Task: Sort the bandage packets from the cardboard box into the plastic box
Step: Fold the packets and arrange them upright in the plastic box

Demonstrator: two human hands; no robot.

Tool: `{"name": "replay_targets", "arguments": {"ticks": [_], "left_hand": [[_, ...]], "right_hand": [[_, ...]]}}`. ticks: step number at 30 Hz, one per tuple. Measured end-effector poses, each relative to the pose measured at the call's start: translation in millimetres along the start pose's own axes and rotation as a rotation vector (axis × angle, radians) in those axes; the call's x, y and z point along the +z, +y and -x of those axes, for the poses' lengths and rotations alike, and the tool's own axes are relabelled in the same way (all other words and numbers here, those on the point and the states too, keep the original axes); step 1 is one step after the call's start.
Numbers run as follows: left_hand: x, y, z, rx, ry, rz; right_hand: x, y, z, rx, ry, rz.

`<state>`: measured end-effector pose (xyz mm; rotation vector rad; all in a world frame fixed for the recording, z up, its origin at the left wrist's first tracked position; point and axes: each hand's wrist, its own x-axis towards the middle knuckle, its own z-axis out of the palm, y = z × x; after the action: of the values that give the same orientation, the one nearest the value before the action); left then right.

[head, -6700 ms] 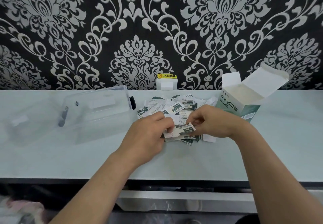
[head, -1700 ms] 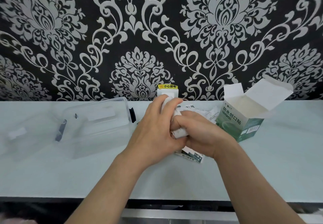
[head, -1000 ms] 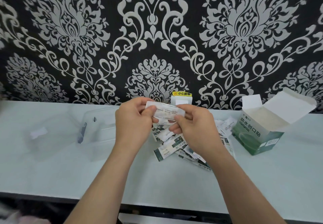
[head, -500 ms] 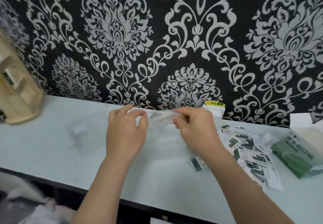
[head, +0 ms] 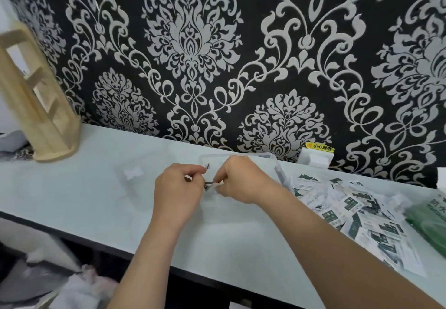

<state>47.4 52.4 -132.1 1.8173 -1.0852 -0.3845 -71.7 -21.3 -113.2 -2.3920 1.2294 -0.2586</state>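
Both my hands, left (head: 178, 188) and right (head: 241, 180), pinch thin white-and-green bandage packets (head: 209, 183) over the clear plastic box (head: 277, 164), left of the loose pile (head: 362, 209).

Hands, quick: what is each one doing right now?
Left hand: grip closed on a bandage packet over the plastic box.
Right hand: grip closed on the same packet.
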Motion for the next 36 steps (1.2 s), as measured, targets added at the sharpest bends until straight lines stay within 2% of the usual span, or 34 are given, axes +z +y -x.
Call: {"name": "replay_targets", "arguments": {"ticks": [3, 7, 11, 14, 19, 21, 25, 28, 30, 32, 36], "left_hand": [[1.4, 0.5, -1.6, -0.015, 0.0, 0.015], [0.4, 0.4, -3.4, -0.036, -0.007, 0.029], [1.3, -1.8, -6.2, -0.032, -0.022, 0.038], [1.9, -3.6, -7.4, -0.006, -0.028, 0.012], [-0.2, 1.0, -9.2, 0.138, -0.029, -0.214], [-0.4, 5.2, -9.3, 0.224, -0.03, -0.28], [3.7, 28.2, 6.3, 0.414, -0.077, -0.314], [16.6, 57.9, 30.5, 0.542, -0.161, -0.256], [34.8, 72.2, 48.9, 0.59, -0.272, -0.252], [58.1, 77.9, 66.8, 0.613, -0.384, -0.305], [102.3, 78.8, 91.9, 0.657, -0.518, -0.533]], "right_hand": [[-2.1, -1.5, -5.6, -0.004, -0.139, -0.052], [-0.5, 0.8, -9.1, 0.115, -0.288, -0.224], [8.7, 4.0, -19.1, 0.276, -0.162, -0.273], [14.1, 2.3, -27.2, 0.317, -0.075, -0.241], [8.0, 0.4, -22.5, 0.372, -0.131, -0.312], [-1.3, -0.1, -12.9, 0.365, -0.094, -0.338], [-30.6, 4.0, 16.5, 0.288, 0.137, -0.47], [-58.4, 16.9, 50.3, 0.258, 0.319, -0.607], [-73.5, 36.4, 76.3, 0.252, 0.404, -0.574], [-82.7, 63.0, 100.7, 0.276, 0.421, -0.444], [-79.7, 113.2, 140.1, 0.364, 0.183, -0.147]]}}
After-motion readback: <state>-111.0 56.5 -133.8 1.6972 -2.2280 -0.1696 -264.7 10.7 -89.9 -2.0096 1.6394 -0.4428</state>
